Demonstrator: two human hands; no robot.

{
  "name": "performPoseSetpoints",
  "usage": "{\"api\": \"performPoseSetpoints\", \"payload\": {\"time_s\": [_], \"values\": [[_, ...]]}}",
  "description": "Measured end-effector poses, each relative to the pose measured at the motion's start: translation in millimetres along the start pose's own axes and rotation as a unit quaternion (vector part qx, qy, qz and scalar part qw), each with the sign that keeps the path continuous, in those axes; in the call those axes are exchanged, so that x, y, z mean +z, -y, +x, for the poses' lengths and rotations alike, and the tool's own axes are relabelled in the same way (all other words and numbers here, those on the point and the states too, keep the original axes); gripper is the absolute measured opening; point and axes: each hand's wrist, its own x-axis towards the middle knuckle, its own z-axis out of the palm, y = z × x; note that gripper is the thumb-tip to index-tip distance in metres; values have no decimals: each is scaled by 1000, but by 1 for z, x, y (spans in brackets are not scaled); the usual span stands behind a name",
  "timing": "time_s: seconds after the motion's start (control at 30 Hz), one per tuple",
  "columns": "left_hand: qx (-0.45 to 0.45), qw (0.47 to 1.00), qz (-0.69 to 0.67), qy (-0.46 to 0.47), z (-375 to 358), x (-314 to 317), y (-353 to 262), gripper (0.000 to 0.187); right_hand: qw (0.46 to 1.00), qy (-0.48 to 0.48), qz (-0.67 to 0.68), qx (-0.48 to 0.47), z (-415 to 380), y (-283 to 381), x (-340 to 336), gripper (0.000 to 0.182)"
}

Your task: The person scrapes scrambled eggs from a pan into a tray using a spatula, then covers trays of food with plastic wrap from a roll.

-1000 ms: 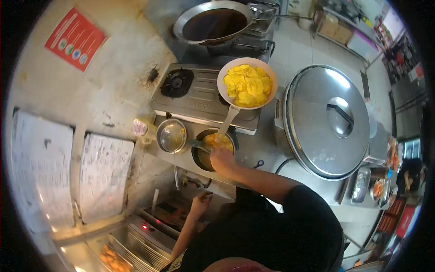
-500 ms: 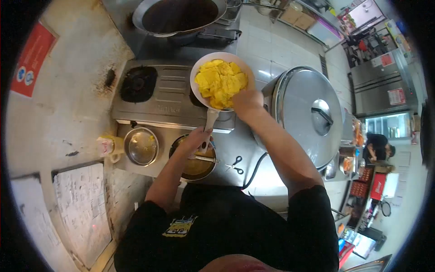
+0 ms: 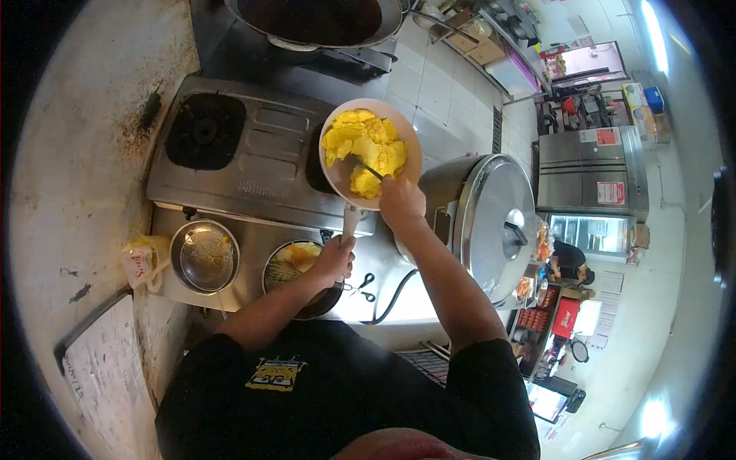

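My left hand is closed round the handle of a light-coloured frying pan on the right side of the stove. Yellow scrambled egg lies in the pan, pushed into a curved heap with bare pan showing at its lower left. A dark utensil reaches into the egg from my right hand, whose fingers are closed round it. Below my left forearm, a dark pan or bowl holds yellow liquid and a whisk.
A metal strainer and a plastic jug stand left. Black scissors lie by the bowl. At right stands a large lidded pot. A wok sits beyond the stove. Another person is far right.
The egg has been shifted and broken up, baring part of the pan. My right hand has moved down slightly, and the utensil now shows. The whole view has turned and shifted.
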Motion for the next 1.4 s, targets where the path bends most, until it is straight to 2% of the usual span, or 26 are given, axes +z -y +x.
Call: {"api": "performPoseSetpoints", "payload": {"time_s": [0.27,0.37,0.47,0.5,0.6,0.7,0.83,0.93,1.0,1.03,1.07,1.23,1.37,1.4], "values": [[-24,999,-32,3,3,-2,0,25,1000,-19,11,21,14,-12,-23,17],[-28,999,-29,1,6,-4,3,27,999,-8,34,36,31,-12,-3,18],[-18,1000,-22,2,8,-4,3,28,998,38,-10,52,47,4,12,24],[-14,1000,-17,4,8,-5,3,27,998,38,-9,55,47,1,8,24],[-30,999,-38,-4,5,-3,-1,25,996,54,-47,53,20,-2,-65,24],[-24,1000,-15,-9,4,-2,-3,25,995,62,-65,34,-16,-20,-90,23],[-36,999,-33,7,5,-4,-2,27,985,133,-111,1,-41,-16,-34,23],[-38,999,-11,-6,4,0,-4,27,991,107,-83,22,-33,-7,29,22],[-39,999,1,-19,6,1,3,27,997,26,-30,62,-22,-9,38,21],[-39,999,12,-32,9,2,4,27,997,21,-30,61,-16,-9,31,21],[-38,999,-21,2,7,-1,4,28,997,18,-32,61,-11,-9,19,20],[-21,1000,-10,-13,8,0,3,28,995,37,-52,75,5,-27,-16,21],[-41,999,-10,-16,10,0,2,27,997,4,-15,74,7,-35,-44,24],[-20,1000,-5,-15,8,0,5,27,997,1,-9,82,8,-39,-44,23]]}}
